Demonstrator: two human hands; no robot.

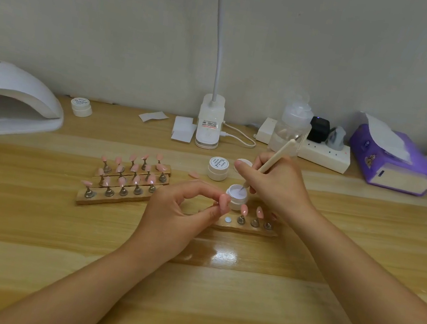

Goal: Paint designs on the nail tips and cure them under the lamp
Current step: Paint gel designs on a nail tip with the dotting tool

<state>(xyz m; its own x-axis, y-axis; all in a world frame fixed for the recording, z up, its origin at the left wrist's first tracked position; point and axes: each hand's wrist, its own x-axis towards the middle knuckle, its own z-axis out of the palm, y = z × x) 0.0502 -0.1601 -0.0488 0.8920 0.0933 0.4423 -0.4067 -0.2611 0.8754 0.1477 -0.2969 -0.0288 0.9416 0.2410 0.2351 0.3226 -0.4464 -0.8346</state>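
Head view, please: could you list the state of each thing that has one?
Open gel jar: lid off, brush tip dipped in.
Brush: held by right hand.
Nail tip: pinched by left hand.
Closed jar: lid on.
Far jar: lid on.
Curing lamp: indicator lit.

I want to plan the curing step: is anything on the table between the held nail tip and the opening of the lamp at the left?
Yes. The nail tip in the left hand is apart from the lamp; the three wooden holder strips with pink tips stand between them.
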